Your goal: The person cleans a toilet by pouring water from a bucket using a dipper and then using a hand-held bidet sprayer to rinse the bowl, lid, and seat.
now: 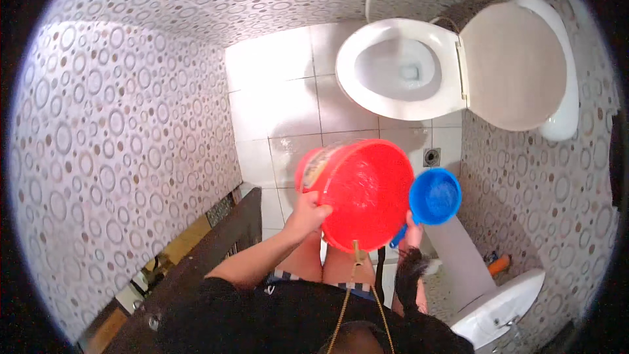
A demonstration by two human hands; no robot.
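Note:
My left hand (pixel 310 215) grips the rim of a red plastic bucket (pixel 368 191), which tilts so that its mouth faces up toward me. Its inside looks wet and shiny; whether water stands in it I cannot tell. A label that bears writing wraps its outer side. In my right hand (pixel 414 233) is a blue plastic dipper (pixel 435 196), held by its handle just right of the bucket. The dipper's bowl is turned upward. Part of its handle is hidden behind my fingers. Both things are above the tiled floor (pixel 349 101), in front of my legs.
Beyond the bucket stands a white toilet (pixel 400 105) with its lid (pixel 516 64) raised. A floor drain (pixel 432 157) lies near the right wall. At lower right is a white washbasin (pixel 501 309), with an orange object (pixel 499 265) behind it. A dark door (pixel 216 250) is at my left.

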